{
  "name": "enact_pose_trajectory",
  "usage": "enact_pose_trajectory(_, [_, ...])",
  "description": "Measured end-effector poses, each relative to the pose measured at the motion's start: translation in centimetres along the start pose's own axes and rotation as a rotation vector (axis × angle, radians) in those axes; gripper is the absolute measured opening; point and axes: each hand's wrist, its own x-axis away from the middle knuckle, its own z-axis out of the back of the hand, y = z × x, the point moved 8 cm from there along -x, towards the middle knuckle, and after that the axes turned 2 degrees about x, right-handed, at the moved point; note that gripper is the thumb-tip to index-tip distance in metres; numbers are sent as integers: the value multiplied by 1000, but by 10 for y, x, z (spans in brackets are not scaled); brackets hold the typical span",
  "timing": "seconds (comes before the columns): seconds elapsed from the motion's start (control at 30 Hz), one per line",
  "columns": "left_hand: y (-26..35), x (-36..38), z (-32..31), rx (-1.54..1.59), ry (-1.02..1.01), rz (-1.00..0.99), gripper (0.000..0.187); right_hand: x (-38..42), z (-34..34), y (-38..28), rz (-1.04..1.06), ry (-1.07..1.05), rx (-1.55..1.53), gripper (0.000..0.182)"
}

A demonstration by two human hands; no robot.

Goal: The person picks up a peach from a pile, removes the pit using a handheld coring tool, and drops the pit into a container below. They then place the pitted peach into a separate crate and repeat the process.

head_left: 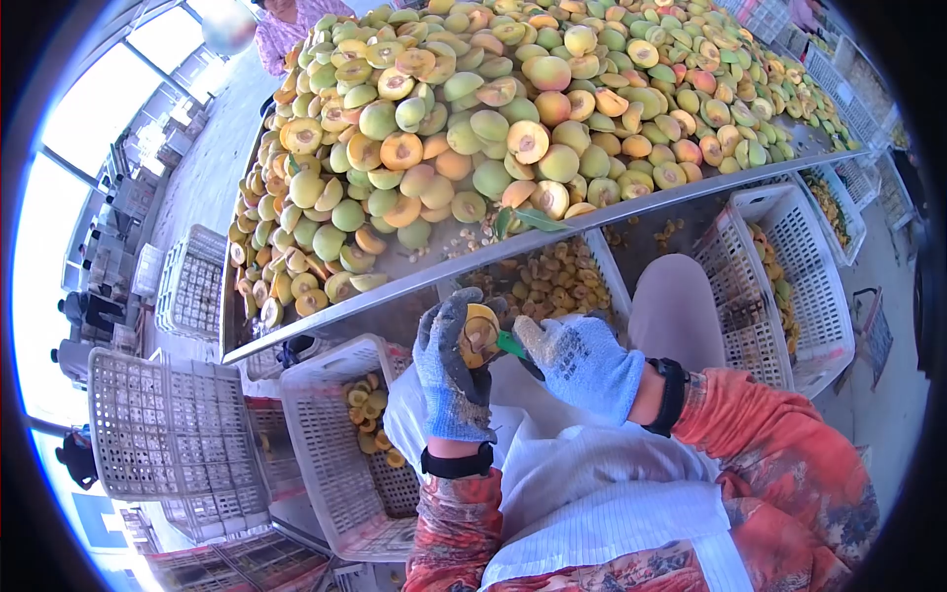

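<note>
My left hand (451,375), in a blue-and-grey work glove, grips a cut apricot half (479,333) with its cut face turned up. My right hand (584,363), gloved the same way, closes around a small green-handled tool (511,344). The tool's tip meets the right edge of the fruit; its exact shape is hidden. Both hands are in front of my apron (592,513), just below the metal edge of the table (533,245). On that table lies a large heap of halved apricots (493,128), green to orange.
Below the table edge, a container holds many small apricot pits or pieces (557,281). A white crate (335,464) with some halves stands at my left, and another crate (804,286) at my right. Stacked crates (168,424) are farther left. Another person (286,25) is across the table.
</note>
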Motion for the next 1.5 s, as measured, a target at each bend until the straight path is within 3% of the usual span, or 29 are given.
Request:
enact_pose_trajectory(0.03, [-3, 5, -4, 1, -1, -1, 22, 3, 1, -3, 18, -16, 30, 41])
enact_pose_trajectory(0.1, [26, 25, -17, -565, 48, -528, 18, 7, 6, -7, 35, -34, 58, 38])
enact_pose_trajectory(0.23, [3, 18, 7, -279, 54, -297, 27, 7, 12, -11, 4, -36, -268, 33])
enact_pose_trajectory(0.3, [23, 33, -11, -699, 45, -563, 26, 4, 7, -10, 4, -37, -335, 31])
enact_pose_trajectory(0.33, [20, 31, -10, -702, 39, -559, 26, 5, -5, -6, -44, -15, -355, 31])
enact_pose_trajectory(0.4, [-9, 16, 15, -154, 157, -234, 27, 5, -11, -1, -102, 6, -371, 30])
enact_pose_trajectory(0.43, [-14, 14, 15, -158, 152, -223, 27, 5, -12, -5, -68, 15, -427, 29])
enact_pose_trajectory(0.5, [13, 29, -4, -539, 139, -694, 29, 2, -22, -10, -49, -2, -627, 25])
enact_pose_trajectory(0.53, [13, 29, -9, -544, 134, -690, 29, 0, -25, -9, -55, 0, -631, 25])
enact_pose_trajectory(0.6, [11, 30, -11, -244, 183, -565, 32, -3, -34, -9, -54, -81, -892, 21])
enact_pose_trajectory(0.73, [-3, 18, -6, -176, 71, -314, 35, -9, -22, 4, 55, -9, -720, 18])
enact_pose_trajectory(0.8, [15, 20, -11, -369, 23, -658, 32, -13, -12, 0, 17, -155, -1082, 19])
enact_pose_trajectory(0.83, [14, 13, -3, -360, 99, -608, 32, -3, -23, -5, -247, -561, -1329, 21])
enact_pose_trajectory(0.9, [10, 10, -4, -330, 75, -590, 31, 2, -24, -3, -291, -608, -1448, 21])
enact_pose_trajectory(0.97, [6, 9, -2, -316, 54, -557, 31, 5, -37, -3, -376, -645, -1816, 20])
enact_pose_trajectory(1.0, [-2, 2, 5, -348, 111, -409, 31, 0, -40, 0, -262, -666, -1763, 24])
enact_pose_trajectory(1.03, [-10, -6, 9, -372, 165, -269, 32, 1, -46, 10, -283, -710, -1531, 26])
enact_pose_trajectory(1.07, [-8, -10, 8, -373, 162, -268, 32, 2, -44, 17, -302, -747, -1300, 29])
enact_pose_trajectory(1.1, [-18, -16, 10, -254, 171, -131, 31, 5, -51, 15, -303, -744, -1300, 29])
enact_pose_trajectory(1.13, [-30, -19, 11, -135, 179, 9, 30, -5, -40, 29, -197, -295, -897, 26])
enact_pose_trajectory(1.17, [-31, -20, 7, -111, 129, 19, 29, -4, -13, 30, -89, 130, -471, 24])
enact_pose_trajectory(1.2, [-38, -17, 5, -111, 134, 31, 29, 0, -22, 27, -97, 120, -474, 24])
enact_pose_trajectory(1.27, [-11, -5, -8, -354, 149, -451, 29, 0, -42, 20, -144, -1, -771, 25])
enact_pose_trajectory(1.3, [-8, -5, -7, -494, 129, -562, 29, 7, -33, 11, -434, -481, -1243, 20])
enact_pose_trajectory(1.4, [-8, -5, -4, -506, 152, -516, 32, 5, -36, 8, -354, -491, -1448, 18])
enact_pose_trajectory(1.43, [-4, -5, -12, -594, 50, -468, 26, 10, -41, 10, -426, -622, -1436, 17])
enact_pose_trajectory(1.47, [-2, -6, -10, -599, 52, -465, 26, 9, -42, 11, -426, -625, -1442, 17])
enact_pose_trajectory(1.5, [-8, -12, -1, -590, 113, -330, 26, 7, -42, 13, -363, -628, -1325, 22])
